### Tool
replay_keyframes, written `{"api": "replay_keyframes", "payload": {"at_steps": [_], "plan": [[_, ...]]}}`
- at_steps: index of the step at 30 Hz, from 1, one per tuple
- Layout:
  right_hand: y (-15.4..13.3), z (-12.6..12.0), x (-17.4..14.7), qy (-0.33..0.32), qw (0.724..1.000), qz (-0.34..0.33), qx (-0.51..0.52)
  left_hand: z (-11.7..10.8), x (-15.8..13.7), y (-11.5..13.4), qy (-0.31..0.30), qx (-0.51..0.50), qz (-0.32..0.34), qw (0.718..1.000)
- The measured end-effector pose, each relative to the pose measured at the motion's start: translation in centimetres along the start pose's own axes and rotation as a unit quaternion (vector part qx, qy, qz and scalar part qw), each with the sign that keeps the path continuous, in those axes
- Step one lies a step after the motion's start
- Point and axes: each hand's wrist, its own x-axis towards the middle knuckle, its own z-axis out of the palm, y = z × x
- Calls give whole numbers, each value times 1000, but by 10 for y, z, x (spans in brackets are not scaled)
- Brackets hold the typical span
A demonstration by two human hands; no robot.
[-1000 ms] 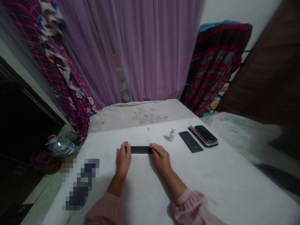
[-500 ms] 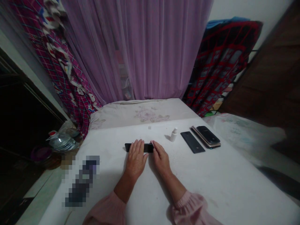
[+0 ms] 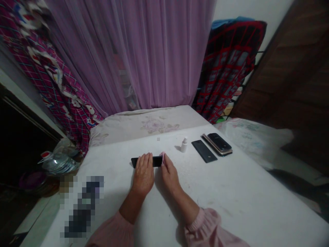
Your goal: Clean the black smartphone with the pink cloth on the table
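Left hand still flat on black phone, as before.

Bottle right of flat phone, two more phones farther right.

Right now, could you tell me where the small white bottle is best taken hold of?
Probably around its body, below the narrow cap, with the right hand coming from the near side. The small white bottle stands upright and apart from the black phone beside it, so fingers have room.

White dropper bottle, dark phone, stacked phones.
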Motion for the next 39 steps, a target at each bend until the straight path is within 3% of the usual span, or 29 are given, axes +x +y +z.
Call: {"api": "replay_keyframes", "payload": {"at_steps": [5,10,19,22,25,30,33,39], "plan": [[2,3,-17,-54,994,-15,-98,5,0,-3,-16,-3,-15,1000],[-1,-4,-26,-124,971,-46,-200,15,-8,-13,-117,-38,-45,991],[3,-17,-6,-36,991,-44,-118,-5,-19,-55,-251,-76,-109,959],[15,-24,0,-6,995,-42,-88,-1,-26,-59,-251,-110,-88,958],[24,-29,3,13,997,-22,-67,1,-25,-54,-235,-122,-83,961],[27,-38,5,27,998,3,-56,-8,-3,-29,-201,-4,-194,960],[25,-41,5,7,998,-8,-63,-17,10,-18,-226,28,-218,949],[21,-26,7,-5,999,-23,-33,-31,17,-16,-277,-67,-227,931]]}}
